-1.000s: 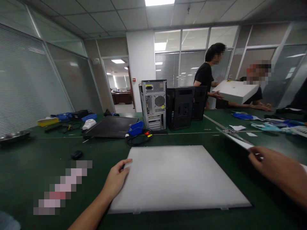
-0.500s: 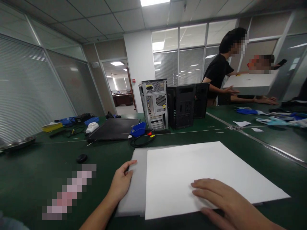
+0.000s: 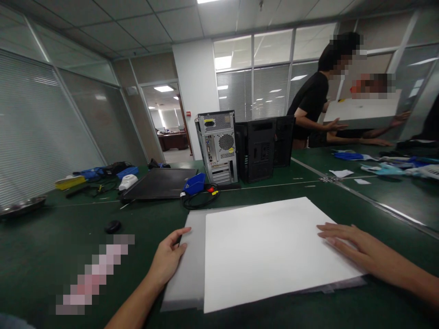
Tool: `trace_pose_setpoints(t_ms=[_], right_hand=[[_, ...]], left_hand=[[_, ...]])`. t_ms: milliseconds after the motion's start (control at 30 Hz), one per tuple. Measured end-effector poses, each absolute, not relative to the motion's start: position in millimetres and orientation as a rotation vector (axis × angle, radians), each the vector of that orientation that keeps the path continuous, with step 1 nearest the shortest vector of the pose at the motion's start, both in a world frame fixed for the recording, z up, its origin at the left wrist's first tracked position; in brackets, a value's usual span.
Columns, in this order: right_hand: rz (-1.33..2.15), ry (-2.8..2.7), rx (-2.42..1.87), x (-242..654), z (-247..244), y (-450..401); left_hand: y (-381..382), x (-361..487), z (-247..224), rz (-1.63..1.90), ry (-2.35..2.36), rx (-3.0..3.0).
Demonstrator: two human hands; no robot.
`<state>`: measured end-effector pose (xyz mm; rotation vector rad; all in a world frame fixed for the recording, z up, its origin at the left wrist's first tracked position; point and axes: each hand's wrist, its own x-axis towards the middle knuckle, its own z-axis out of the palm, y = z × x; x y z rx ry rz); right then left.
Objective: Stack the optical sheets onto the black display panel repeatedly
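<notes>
A large white sheet [image 3: 260, 251] lies flat on a grey, translucent plastic-looking sheet [image 3: 187, 278], which sticks out along the left side and at the lower right. My left hand [image 3: 168, 258] is closed at the left edge of the grey sheet, thumb and forefinger resting on top and the other fingers hidden. On the right edge of the white sheet lies my right hand [image 3: 356, 249], open, its fingers stretched out over the surface. What lies beneath the two sheets is hidden.
Behind the sheets stand an uncovered computer case [image 3: 217, 151] and black cases [image 3: 260, 151]. A blue piece with cables [image 3: 194, 183], a flat black panel [image 3: 159, 183] and a round black object [image 3: 113, 226] lie leftward. Across the green table [image 3: 144, 228], a person [image 3: 308, 96] handles a white box [image 3: 363, 109].
My right hand has moved rightward from the sheet's lower middle to its right edge. My left hand stays at the left edge. The white box across the table has been raised a little.
</notes>
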<state>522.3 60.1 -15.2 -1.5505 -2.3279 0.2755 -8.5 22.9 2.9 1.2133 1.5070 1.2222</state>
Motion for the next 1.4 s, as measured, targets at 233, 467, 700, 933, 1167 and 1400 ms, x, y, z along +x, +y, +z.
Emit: trace_pose_setpoints(t_ms=[233, 467, 700, 933, 1167, 1400], right_hand=[[0.235, -2.483, -1.485, 480.1, -7.8, 41.4], [0.106, -2.592, -1.405, 465.9, -3.3, 31.7], [0.028, -2.575, -1.372, 463.7, -8.9, 30.5], [-0.05, -2.569, -1.326, 454.9, -12.0, 28.8], [-0.11, -2.603, -1.319, 450.4, -13.1, 28.3], [-0.122, -2.653, -1.233, 446.8, -7.1, 22.4]], left_hand=[[24.9, -7.8, 0.5, 1.297, 1.571, 1.274], [31.0, -13.0, -7.5, 1.37, 1.546, 1.268], [30.4, -15.4, -11.4, 1.441, 1.584, 1.257], [33.6, -16.0, -16.7, 1.442, 1.635, 1.293], [31.9, -10.7, -13.9, 1.409, 1.559, 1.206], [34.7, -12.2, -14.1, 1.426, 1.484, 1.131]])
